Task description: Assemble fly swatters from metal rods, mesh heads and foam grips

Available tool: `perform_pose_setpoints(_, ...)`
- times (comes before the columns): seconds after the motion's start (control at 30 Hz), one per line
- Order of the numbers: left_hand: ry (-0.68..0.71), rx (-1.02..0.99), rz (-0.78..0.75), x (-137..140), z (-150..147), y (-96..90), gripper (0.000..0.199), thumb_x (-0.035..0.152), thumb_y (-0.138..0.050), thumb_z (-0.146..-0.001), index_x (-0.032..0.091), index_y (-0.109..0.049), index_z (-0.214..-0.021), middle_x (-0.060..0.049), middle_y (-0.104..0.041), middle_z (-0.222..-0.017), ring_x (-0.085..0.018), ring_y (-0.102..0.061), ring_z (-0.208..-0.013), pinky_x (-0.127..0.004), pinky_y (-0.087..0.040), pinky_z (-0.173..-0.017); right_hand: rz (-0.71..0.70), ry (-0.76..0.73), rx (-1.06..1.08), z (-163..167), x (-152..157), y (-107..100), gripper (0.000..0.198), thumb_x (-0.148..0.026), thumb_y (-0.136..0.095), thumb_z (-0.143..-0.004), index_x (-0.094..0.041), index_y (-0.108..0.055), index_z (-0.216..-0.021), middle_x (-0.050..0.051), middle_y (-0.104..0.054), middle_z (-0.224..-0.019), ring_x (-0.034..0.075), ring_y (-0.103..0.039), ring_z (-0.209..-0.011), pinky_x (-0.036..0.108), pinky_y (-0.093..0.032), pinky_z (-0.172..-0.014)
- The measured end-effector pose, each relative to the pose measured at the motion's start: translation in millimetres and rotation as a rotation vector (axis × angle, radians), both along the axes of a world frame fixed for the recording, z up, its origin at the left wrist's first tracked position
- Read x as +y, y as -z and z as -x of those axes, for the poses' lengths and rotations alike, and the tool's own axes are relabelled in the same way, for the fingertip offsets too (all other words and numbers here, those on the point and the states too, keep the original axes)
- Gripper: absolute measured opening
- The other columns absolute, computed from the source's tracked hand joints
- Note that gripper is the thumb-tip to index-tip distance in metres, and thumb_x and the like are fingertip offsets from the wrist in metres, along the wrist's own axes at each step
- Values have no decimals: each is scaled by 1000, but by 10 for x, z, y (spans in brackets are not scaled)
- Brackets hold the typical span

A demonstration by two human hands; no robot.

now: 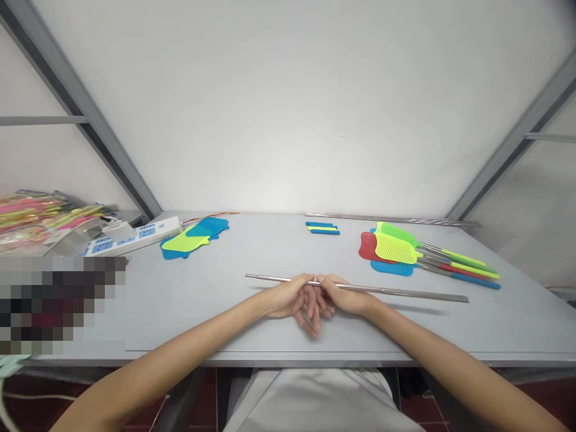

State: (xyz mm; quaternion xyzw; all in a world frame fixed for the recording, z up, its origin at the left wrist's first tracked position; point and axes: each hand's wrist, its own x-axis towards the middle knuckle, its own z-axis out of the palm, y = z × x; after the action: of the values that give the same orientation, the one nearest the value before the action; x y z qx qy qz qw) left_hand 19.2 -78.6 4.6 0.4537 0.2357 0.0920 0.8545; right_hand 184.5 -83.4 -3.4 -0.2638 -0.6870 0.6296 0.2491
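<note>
A thin metal telescopic rod point(414, 294) lies level across both my hands, just above the table near its front edge. My left hand point(288, 299) pinches it between thumb and fingers left of its middle. Right beside it, my right hand point(339, 295) grips the same rod, thumbs nearly touching. The fingers of both hands hang below it and overlap, slightly blurred. The rod's narrow end points left; its thicker end reaches out to the right.
Blue and yellow fly swatter heads point(185, 245) lie at the left. Short coloured handles point(323, 228) sit at the back, near more metal rods point(382, 218). Several whole fly swatters point(396, 247) are piled right. A power strip point(135, 239) and wrapped goods point(36, 219) stand far left.
</note>
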Motion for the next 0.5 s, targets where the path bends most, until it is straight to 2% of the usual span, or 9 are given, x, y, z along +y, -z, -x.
perform_pose_setpoints(0.1,-7,18,-13,-21,-55,-10,70,52,-18,-82,7,-57,-45,-16,-62,-55,-20,-59,-54,-39,-48,-62,-17,10,-39,24,1,-19,58,-46,-20,-85,-15,-45,-43,0,-46,-37,8,-41,-34,21,-33,-41)
perform_pose_setpoints(0.27,-120,33,-68,-3,-80,-26,63,54,-24,-81,9,-56,-49,-12,-62,-53,-19,-59,-50,-36,-47,-58,-4,106,-34,47,46,-64,54,-41,-20,-86,-15,-41,-42,-1,-44,-35,8,-40,-34,21,-31,-40)
perform_pose_setpoints(0.5,-340,13,-244,24,-82,-62,47,47,-35,-80,15,-44,-48,1,-47,-39,-13,-51,-39,-26,-40,-48,120,228,77,45,123,-64,45,-41,-35,-82,-14,-45,-47,-2,-41,-38,6,-38,-35,20,-26,-38)
